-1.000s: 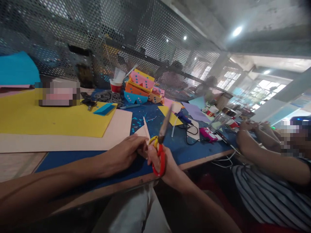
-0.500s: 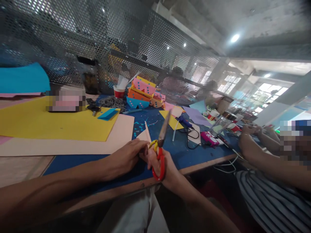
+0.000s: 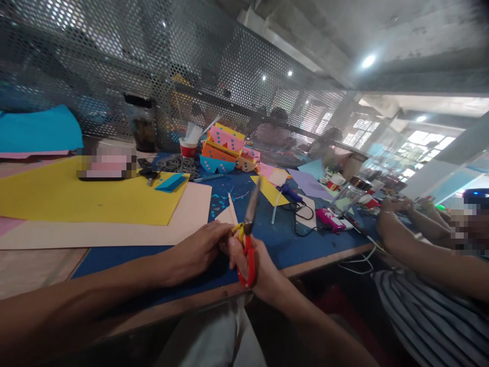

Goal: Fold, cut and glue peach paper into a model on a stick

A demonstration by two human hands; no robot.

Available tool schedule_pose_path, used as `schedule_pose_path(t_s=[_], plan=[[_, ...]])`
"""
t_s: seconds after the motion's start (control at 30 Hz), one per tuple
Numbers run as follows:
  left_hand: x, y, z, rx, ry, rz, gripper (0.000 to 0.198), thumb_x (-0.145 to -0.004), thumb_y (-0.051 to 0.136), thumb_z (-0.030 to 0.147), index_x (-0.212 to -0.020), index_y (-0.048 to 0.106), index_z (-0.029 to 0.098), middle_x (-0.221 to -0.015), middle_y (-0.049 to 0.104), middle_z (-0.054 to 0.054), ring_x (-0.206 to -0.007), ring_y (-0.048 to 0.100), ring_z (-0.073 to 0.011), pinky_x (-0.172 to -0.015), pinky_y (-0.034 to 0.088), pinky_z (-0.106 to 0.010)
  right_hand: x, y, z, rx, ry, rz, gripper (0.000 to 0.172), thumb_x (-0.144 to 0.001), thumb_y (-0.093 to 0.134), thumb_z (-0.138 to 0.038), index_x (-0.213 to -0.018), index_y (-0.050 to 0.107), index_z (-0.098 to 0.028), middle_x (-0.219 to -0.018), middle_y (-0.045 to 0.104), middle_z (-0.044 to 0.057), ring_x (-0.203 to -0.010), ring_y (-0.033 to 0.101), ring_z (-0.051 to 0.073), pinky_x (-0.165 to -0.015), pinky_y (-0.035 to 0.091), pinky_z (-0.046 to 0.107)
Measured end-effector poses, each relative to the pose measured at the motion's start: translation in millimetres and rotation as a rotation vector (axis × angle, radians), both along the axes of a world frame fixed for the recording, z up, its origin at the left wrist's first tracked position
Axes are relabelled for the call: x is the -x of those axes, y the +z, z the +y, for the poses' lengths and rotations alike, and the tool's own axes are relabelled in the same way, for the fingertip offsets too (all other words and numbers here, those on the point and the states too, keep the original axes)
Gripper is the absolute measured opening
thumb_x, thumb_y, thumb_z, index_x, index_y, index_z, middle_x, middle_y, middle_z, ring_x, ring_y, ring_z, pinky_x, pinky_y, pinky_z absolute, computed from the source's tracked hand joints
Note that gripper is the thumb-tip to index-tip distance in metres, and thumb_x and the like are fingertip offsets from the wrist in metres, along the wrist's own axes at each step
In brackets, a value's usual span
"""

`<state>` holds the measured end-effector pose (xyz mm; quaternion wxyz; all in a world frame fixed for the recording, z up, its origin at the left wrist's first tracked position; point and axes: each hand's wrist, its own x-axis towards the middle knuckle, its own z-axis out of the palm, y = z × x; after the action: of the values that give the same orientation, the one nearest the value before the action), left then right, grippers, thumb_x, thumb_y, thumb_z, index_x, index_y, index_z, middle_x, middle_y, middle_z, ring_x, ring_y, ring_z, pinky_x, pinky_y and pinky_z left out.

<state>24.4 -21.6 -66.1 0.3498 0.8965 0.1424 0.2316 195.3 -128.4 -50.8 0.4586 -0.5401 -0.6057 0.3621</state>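
My right hand [image 3: 254,262] is closed around a pair of scissors [image 3: 250,214] with red and yellow handles. Their blades are together and point up and away from me. Beside it, my left hand [image 3: 200,250] pinches the near end of a folded pale peach paper piece [image 3: 228,214], whose narrow tip sticks up. The fingertips of both hands meet at this paper, so its lower end is hidden. Small blue paper scraps [image 3: 217,201] lie on the blue tabletop [image 3: 267,250] just beyond.
Yellow paper [image 3: 126,204] and peach sheets cover the left side. Folded paper shapes [image 3: 221,148], a red-and-white cup [image 3: 188,148] and cord stand behind. A blue glue gun [image 3: 290,192], a glass jar [image 3: 349,196] and a pink box [image 3: 330,219] lie right, near another person's arm [image 3: 420,244].
The scissors have tilted slightly more upright and shifted a little left with my right hand. My left hand keeps its pinch on the paper. The view has moved slightly.
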Motion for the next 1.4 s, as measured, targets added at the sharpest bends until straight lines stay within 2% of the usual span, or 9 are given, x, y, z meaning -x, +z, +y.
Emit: schedule_pose_path(t_s=[0.1,0.23,0.47,0.67,0.8,0.9,1.07,1.2,1.4], plan=[[-1.3,-0.6,0.2,0.017,0.003,0.015,0.045,-0.08,0.042,0.002,-0.115,0.064,0.022,-0.107,0.073,-0.005,-0.104,0.065,-0.0246,-0.098,0.051,-0.039,-2.4,0.5,1.7,-0.026,0.002,-0.017,0.041,-0.107,0.05,-0.058,-0.087,0.055,-0.023,-0.071,0.056,-0.002,-0.061,0.053,0.013,-0.059,0.044,0.028],[-0.9,-5.4,1.4,-0.095,0.068,0.033,0.056,-0.071,0.043,0.0,-0.119,0.061,0.022,-0.107,0.072,-0.005,-0.105,0.065,-0.0254,-0.095,0.053,-0.039,-11.7,2.0,3.3,-0.112,-0.123,0.008,0.053,-0.105,0.05,-0.066,-0.075,0.053,-0.023,-0.069,0.055,0.0,-0.063,0.053,0.015,-0.061,0.047,0.028],[1.0,-13.2,4.6,-0.196,0.075,0.008,0.061,-0.072,0.041,-0.003,-0.123,0.06,0.024,-0.118,0.073,-0.005,-0.11,0.069,-0.0252,-0.091,0.056,-0.037,-18.6,-2.3,1.9,-0.122,-0.12,-0.019,0.054,-0.107,0.049,-0.066,-0.074,0.055,-0.023,-0.072,0.056,0.002,-0.067,0.055,0.016,-0.062,0.048,0.029],[2.9,-10.8,2.0,-0.222,0.065,0.006,0.066,-0.071,0.041,-0.005,-0.128,0.059,0.024,-0.122,0.073,-0.005,-0.115,0.068,-0.0243,-0.098,0.056,-0.037,-19.6,-2.6,1.3,-0.075,-0.142,0.02,0.055,-0.104,0.049,-0.069,-0.072,0.05,-0.025,-0.063,0.054,0.0,-0.059,0.053,0.016,-0.051,0.044,0.027],[5.0,-6.7,-2.5,-0.245,0.03,0.022,0.071,-0.074,0.044,-0.005,-0.137,0.056,0.026,-0.135,0.07,-0.005,-0.128,0.064,-0.0241,-0.11,0.052,-0.04,-43.5,6.1,1.2,-0.06,-0.292,-0.052,0.044,-0.097,0.063,-0.065,-0.081,0.051,-0.025,-0.058,0.051,-0.006,-0.048,0.046,0.012,-0.046,0.037,0.025],[5.1,-4.9,-4.2,-0.293,0.026,0.045,0.067,-0.08,0.047,-0.003,-0.138,0.058,0.027,-0.147,0.066,-0.006,-0.14,0.058,-0.0259,-0.122,0.044,-0.047,-71.4,11.7,7.7,-0.024,-0.41,-0.237,0.043,-0.093,0.068,-0.064,-0.083,0.051,-0.025,-0.061,0.054,-0.007,-0.049,0.047,0.012,-0.05,0.037,0.025],[4.3,-2.4,-8.9,-0.4,0.027,0.019,0.035,-0.1,0.049,0.01,-0.129,0.062,0.025,-0.143,0.071,-0.009,-0.145,0.055,-0.0259,-0.129,0.033,-0.055,-116.9,12.9,27.5,0.08,-0.58,-0.781,0.035,-0.094,0.067,-0.06,-0.1,0.066,-0.025,-0.081,0.075,0.001,-0.076,0.069,0.023,-0.064,0.04,0.029],[1.9,-1.5,-13.5,-0.519,0.039,0.023,0.027,-0.102,0.06,0.021,-0.128,0.064,0.024,-0.139,0.074,-0.01,-0.142,0.06,-0.0278,-0.132,0.024,-0.06,-136.0,7.3,37.7,0.102,-0.577,-0.853,0.033,-0.097,0.067,-0.046,-0.12,0.069,-0.023,-0.107,0.081,0.008,-0.098,0.075,0.028,-0.074,0.045,0.031],[-7.4,2.5,-12.2,-0.705,0.022,0.027,0.019,-0.104,0.059,0.02,-0.122,0.066,0.024,-0.123,0.08,-0.005,-0.122,0.072,-0.0233,-0.136,0.008,-0.059,-142.4,-2.8,44.3,0.086,-0.551,-0.912,0.033,-0.099,0.068,-0.042,-0.125,0.071,-0.023,-0.129,0.076,0.01,-0.115,0.073,0.029,-0.089,0.049,0.035]])
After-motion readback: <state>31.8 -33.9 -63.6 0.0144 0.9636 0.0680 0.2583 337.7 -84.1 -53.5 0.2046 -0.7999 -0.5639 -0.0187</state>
